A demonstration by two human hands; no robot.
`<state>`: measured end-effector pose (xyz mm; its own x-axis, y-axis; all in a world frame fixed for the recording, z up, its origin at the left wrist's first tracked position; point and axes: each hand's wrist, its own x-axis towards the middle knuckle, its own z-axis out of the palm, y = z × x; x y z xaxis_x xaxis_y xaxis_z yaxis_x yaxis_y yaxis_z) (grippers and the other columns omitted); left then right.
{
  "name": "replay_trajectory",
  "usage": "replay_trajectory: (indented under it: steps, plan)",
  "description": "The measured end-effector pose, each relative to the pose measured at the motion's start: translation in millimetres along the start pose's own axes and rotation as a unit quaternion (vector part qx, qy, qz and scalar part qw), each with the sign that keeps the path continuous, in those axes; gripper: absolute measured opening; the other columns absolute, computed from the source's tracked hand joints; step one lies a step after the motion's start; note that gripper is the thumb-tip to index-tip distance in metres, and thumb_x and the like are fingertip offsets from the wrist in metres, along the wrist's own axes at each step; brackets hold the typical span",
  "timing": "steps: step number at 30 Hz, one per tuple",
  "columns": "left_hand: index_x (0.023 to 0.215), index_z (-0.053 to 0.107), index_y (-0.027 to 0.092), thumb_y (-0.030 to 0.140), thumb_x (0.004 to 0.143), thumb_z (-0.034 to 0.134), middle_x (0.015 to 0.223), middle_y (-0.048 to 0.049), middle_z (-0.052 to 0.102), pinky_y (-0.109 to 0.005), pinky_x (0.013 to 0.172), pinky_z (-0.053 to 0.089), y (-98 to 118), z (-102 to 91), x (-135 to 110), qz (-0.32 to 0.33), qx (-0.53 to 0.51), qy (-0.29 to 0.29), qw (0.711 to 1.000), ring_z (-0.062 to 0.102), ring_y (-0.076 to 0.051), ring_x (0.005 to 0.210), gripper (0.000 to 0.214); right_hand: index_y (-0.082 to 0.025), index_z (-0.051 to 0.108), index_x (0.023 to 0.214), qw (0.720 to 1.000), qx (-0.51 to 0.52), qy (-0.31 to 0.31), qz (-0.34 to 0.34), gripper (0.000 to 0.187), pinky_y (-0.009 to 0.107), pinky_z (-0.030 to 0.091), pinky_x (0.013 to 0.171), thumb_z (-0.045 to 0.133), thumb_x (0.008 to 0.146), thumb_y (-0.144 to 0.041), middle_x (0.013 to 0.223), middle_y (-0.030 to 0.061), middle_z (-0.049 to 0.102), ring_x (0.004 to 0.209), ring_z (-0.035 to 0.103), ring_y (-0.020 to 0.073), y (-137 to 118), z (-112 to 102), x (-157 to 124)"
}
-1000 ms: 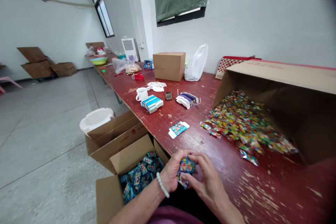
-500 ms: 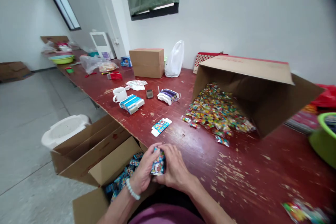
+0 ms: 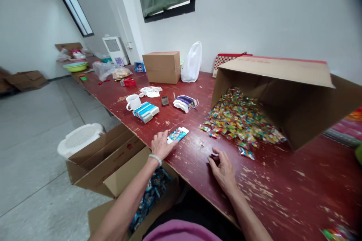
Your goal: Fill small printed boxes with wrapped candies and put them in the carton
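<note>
My left hand lies on the red table, its fingertips touching a flat, colourful little box blank. My right hand rests on the table, fingers loosely curled, holding nothing, a short way from the edge of a heap of small colourful candy packets. The heap spills out of a large cardboard box lying on its side. Beside my left arm, on the floor, an open carton holds several blue filled boxes.
Further along the table are a white mug, a blue-white stack of flat boxes, a phone, a purple-white bundle, a closed brown box and a white bag. A white stool stands on the floor.
Both hands held one small filled box near my lap; now that box is gone from them. My left hand has reached forward to the flat blank, my right hand toward the candy.
</note>
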<state>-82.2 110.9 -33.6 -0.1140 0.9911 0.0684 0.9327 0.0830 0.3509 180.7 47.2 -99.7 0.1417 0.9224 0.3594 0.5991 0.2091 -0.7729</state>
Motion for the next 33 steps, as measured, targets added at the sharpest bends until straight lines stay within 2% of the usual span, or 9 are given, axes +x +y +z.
replay_trajectory:
  steps: [5, 13, 19, 22, 24, 25, 27, 30, 33]
  plan:
    - [0.117, 0.062, 0.024, 0.063, 0.069, 0.065, 0.121, -0.0138, 0.057, -0.042, 0.091, 0.04, 17.6, 15.5, 34.1, -0.001, 0.054, -0.057, 0.997, 0.05, -0.035, 0.115, 0.062, -0.015, 0.058, 0.114, 1.0, 0.009, 0.005, 0.003, 0.031, 0.04, 0.05, 0.08, 0.051, 0.087, -0.029, 0.101, 0.0107, 0.064, 0.081, 0.063, 0.0225, -0.9, 1.7, -1.8]
    - [0.119, 0.056, 0.026, 0.057, 0.069, 0.067, 0.117, -0.0086, 0.06, -0.032, 0.084, 0.042, 15.8, 7.0, 35.4, -0.02, 0.013, -0.058, 0.998, 0.057, -0.028, 0.108, 0.06, -0.015, 0.059, 0.113, 0.999, 0.037, 0.001, 0.016, 0.034, 0.042, 0.05, 0.08, 0.054, 0.084, -0.032, 0.105, 0.012, 0.064, 0.08, 0.063, 0.0227, 0.8, 2.0, 0.1]
    - [0.124, 0.048, 0.024, 0.044, 0.073, 0.065, 0.116, -0.008, 0.064, -0.036, 0.088, 0.041, 39.9, -11.7, -20.1, 0.049, -0.039, -0.006, 0.998, 0.059, -0.028, 0.107, 0.057, -0.015, 0.06, 0.116, 0.989, 0.122, -0.015, 0.086, 0.041, 0.037, 0.054, 0.068, 0.053, 0.088, -0.044, 0.101, 0.0109, 0.07, 0.076, 0.067, 0.0223, -25.7, -2.0, -2.0]
    - [0.12, 0.053, 0.029, 0.038, 0.071, 0.07, 0.121, -0.0044, 0.063, -0.036, 0.095, 0.038, 51.8, -13.9, -61.6, 0.101, -0.08, -0.006, 0.992, 0.057, -0.028, 0.113, 0.053, -0.018, 0.06, 0.119, 0.941, 0.294, -0.048, 0.16, 0.045, 0.032, 0.054, 0.067, 0.056, 0.087, -0.05, 0.108, 0.0094, 0.07, 0.087, 0.069, 0.0236, -58.2, -4.4, -2.6]
    - [0.115, 0.057, 0.028, 0.035, 0.065, 0.076, 0.116, -0.0052, 0.066, -0.036, 0.093, 0.039, 54.5, -15.3, -81.9, 0.089, -0.197, -0.013, 0.976, 0.058, -0.029, 0.109, 0.054, -0.019, 0.065, 0.109, 0.918, 0.355, -0.051, 0.169, 0.04, 0.033, 0.054, 0.073, 0.061, 0.084, -0.05, 0.102, 0.0076, 0.072, 0.09, 0.068, 0.0245, -75.7, -6.8, -1.7]
    - [0.113, 0.058, 0.027, 0.034, 0.063, 0.078, 0.112, -0.0058, 0.067, -0.036, 0.09, 0.041, 54.3, -17.1, -88.3, 0.072, -0.279, -0.039, 0.957, 0.06, -0.029, 0.105, 0.055, -0.019, 0.067, 0.102, 0.913, 0.367, -0.048, 0.169, 0.038, 0.033, 0.054, 0.074, 0.063, 0.082, -0.051, 0.097, 0.007, 0.073, 0.089, 0.067, 0.0246, -81.9, -8.5, -1.1]
    - [0.108, 0.06, 0.023, 0.035, 0.063, 0.08, 0.103, -0.0067, 0.069, -0.032, 0.081, 0.046, 52.0, -23.0, -93.5, 0.026, -0.446, -0.151, 0.882, 0.064, -0.026, 0.094, 0.051, -0.019, 0.068, 0.093, 0.907, 0.382, -0.053, 0.166, 0.036, 0.034, 0.054, 0.076, 0.067, 0.079, -0.051, 0.091, 0.0065, 0.073, 0.084, 0.067, 0.0242, -90.6, -13.1, -0.3]
    - [0.099, 0.064, 0.014, 0.038, 0.067, 0.077, 0.091, -0.0091, 0.071, -0.031, 0.072, 0.049, 48.0, -33.7, -91.0, -0.009, -0.596, -0.384, 0.705, 0.067, -0.022, 0.079, 0.042, -0.019, 0.069, 0.089, 0.894, 0.408, -0.103, 0.154, 0.035, 0.034, 0.054, 0.073, 0.07, 0.077, -0.052, 0.082, 0.0052, 0.072, 0.077, 0.066, 0.0226, -103.8, -22.2, -2.1]
    - [0.093, 0.067, 0.01, 0.04, 0.063, 0.079, 0.083, -0.0117, 0.072, -0.035, 0.071, 0.052, 47.4, -36.4, -90.7, 0.003, -0.643, -0.526, 0.557, 0.07, -0.025, 0.072, 0.044, -0.02, 0.067, 0.086, 0.862, 0.456, -0.148, 0.166, 0.034, 0.03, 0.054, 0.062, 0.071, 0.077, -0.052, 0.071, 0.0018, 0.068, 0.065, 0.063, 0.0184, -123.2, -30.9, -6.5]
